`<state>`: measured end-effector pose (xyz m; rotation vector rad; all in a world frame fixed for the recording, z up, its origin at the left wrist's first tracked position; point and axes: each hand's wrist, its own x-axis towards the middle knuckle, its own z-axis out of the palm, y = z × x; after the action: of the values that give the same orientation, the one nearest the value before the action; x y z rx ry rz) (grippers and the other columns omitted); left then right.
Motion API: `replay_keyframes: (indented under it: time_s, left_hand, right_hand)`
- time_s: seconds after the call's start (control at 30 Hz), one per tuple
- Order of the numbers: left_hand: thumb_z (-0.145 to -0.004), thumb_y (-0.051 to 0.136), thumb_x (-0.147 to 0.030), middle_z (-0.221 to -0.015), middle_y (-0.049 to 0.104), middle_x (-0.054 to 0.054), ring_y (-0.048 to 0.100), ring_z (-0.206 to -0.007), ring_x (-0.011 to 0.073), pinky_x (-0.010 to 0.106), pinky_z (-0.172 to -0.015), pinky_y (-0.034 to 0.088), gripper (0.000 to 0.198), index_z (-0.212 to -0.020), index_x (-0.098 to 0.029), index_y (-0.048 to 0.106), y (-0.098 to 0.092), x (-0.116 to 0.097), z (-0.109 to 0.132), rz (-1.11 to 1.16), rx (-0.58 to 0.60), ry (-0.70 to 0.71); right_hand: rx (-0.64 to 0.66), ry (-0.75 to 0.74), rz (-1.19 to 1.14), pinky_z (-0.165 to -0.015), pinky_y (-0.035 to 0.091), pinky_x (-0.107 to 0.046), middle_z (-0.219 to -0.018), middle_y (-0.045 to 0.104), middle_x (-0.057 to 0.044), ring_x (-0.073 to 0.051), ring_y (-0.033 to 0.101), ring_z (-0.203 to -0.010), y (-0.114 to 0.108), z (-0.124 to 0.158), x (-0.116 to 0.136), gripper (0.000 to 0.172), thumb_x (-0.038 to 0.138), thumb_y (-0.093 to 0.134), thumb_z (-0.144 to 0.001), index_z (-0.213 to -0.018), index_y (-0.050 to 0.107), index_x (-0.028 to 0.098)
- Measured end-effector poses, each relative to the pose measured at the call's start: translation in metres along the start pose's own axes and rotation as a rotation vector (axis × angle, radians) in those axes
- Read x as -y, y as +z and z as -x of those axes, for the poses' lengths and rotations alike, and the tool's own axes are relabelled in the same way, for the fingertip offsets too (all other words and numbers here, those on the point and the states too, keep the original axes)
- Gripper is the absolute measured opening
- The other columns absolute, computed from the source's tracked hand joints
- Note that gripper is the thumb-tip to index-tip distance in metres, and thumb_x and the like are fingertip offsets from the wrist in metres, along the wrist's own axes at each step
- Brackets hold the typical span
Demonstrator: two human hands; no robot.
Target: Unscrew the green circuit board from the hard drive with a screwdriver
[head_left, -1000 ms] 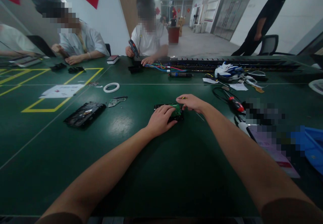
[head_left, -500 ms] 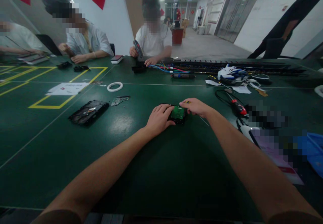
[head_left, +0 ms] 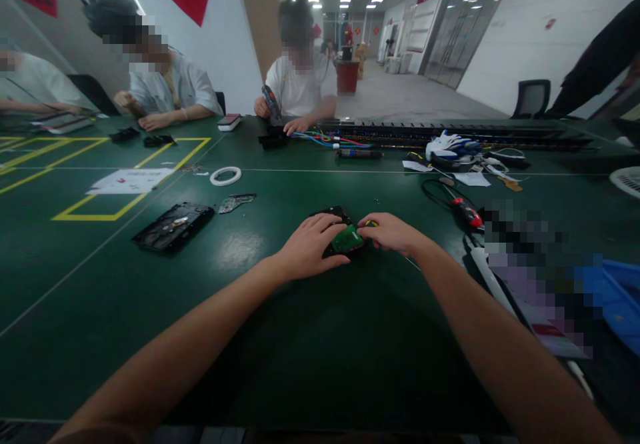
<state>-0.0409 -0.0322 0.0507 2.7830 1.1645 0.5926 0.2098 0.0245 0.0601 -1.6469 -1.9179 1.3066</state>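
In front of me a small black case (head_left: 341, 212) lies on the table with a green circuit board (head_left: 346, 238) in it. The board looks tilted. My left hand (head_left: 311, 245) holds the case from the left, its fingers over the board and its thumb along the near side. At the board's right edge is my right hand (head_left: 387, 232), closed round a screwdriver (head_left: 371, 223) with a yellow and black handle. The thin shaft sticks out behind that hand, toward the lower right. Whether the right fingertips also grip the board is hard to see.
To the left lie an open black housing (head_left: 174, 226), a loose board piece (head_left: 237, 203) and a white tape roll (head_left: 225, 176). On the right are a red and black screwdriver (head_left: 467, 212), gloves (head_left: 453, 145) and a blue bin (head_left: 617, 297). Across the table a person (head_left: 303, 74) holds a power tool.
The green board has tilted and turned within my hands, and more of the black case shows behind it. Both hands have shifted slightly down in the view.
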Motion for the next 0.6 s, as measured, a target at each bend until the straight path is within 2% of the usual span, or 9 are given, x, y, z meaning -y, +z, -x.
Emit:
replay_keyframes:
  time_s: [0.1, 0.23, 0.33, 0.4, 0.47, 0.6]
  left_hand:
    - [-0.096, 0.064, -0.055, -0.148, 0.056, 0.013, 0.051, -0.14, 0.0326, 0.054, -0.117, 0.043, 0.057, -0.141, -0.022, 0.056, 0.015, 0.004, 0.006, -0.009, -0.082, 0.049]
    - [-0.098, 0.062, -0.056, -0.145, 0.058, 0.014, 0.052, -0.138, 0.0324, 0.052, -0.116, 0.045, 0.056, -0.14, -0.02, 0.057, 0.032, 0.005, 0.009, -0.033, -0.098, 0.105]
    - [-0.098, 0.062, -0.055, -0.144, 0.059, 0.013, 0.053, -0.137, 0.0322, 0.051, -0.116, 0.044, 0.056, -0.14, -0.018, 0.057, 0.035, 0.003, 0.006, -0.044, -0.093, 0.109]
    - [-0.098, 0.063, -0.052, -0.143, 0.059, 0.013, 0.054, -0.136, 0.0318, 0.051, -0.115, 0.045, 0.053, -0.14, -0.019, 0.057, 0.036, 0.001, 0.004, -0.044, -0.091, 0.109]
    - [-0.098, 0.063, -0.049, -0.142, 0.06, 0.012, 0.055, -0.134, 0.0317, 0.052, -0.114, 0.045, 0.05, -0.138, -0.02, 0.058, 0.037, 0.001, 0.003, -0.044, -0.095, 0.112]
    - [-0.099, 0.063, -0.045, -0.138, 0.062, 0.012, 0.056, -0.132, 0.0311, 0.051, -0.112, 0.047, 0.043, -0.135, -0.022, 0.06, 0.039, 0.003, 0.003, -0.041, -0.12, 0.121]
  right_hand:
    - [-0.125, 0.051, -0.046, -0.048, 0.048, -0.022, -0.087, 0.073, -0.005, -0.013, 0.064, -0.059, -0.002, -0.003, -0.008, 0.031, 0.024, 0.057, -0.097, -0.127, 0.062, 0.018]
    - [-0.322, 0.102, 0.052, -0.058, 0.055, -0.025, -0.098, 0.073, -0.008, -0.015, 0.071, -0.069, -0.017, -0.013, -0.03, 0.037, 0.02, 0.045, -0.101, -0.138, 0.052, 0.018]
    - [-0.447, 0.121, 0.221, -0.07, 0.057, -0.031, -0.105, 0.073, -0.01, -0.02, 0.072, -0.079, -0.029, -0.019, -0.046, 0.033, 0.019, 0.049, -0.1, -0.131, 0.06, 0.02]
    - [-0.494, 0.104, 0.348, -0.083, 0.056, -0.038, -0.111, 0.073, -0.013, -0.026, 0.072, -0.093, -0.033, -0.022, -0.052, 0.03, 0.018, 0.05, -0.099, -0.125, 0.066, 0.019]
    - [-0.52, 0.059, 0.464, -0.096, 0.051, -0.043, -0.123, 0.069, -0.017, -0.031, 0.067, -0.112, -0.033, -0.026, -0.054, 0.034, 0.017, 0.047, -0.1, -0.129, 0.066, 0.019]
    - [-0.48, -0.016, 0.624, -0.093, 0.051, -0.043, -0.136, 0.062, -0.015, -0.032, 0.066, -0.114, -0.028, -0.036, -0.05, 0.046, 0.028, 0.042, -0.106, -0.149, 0.056, 0.029]
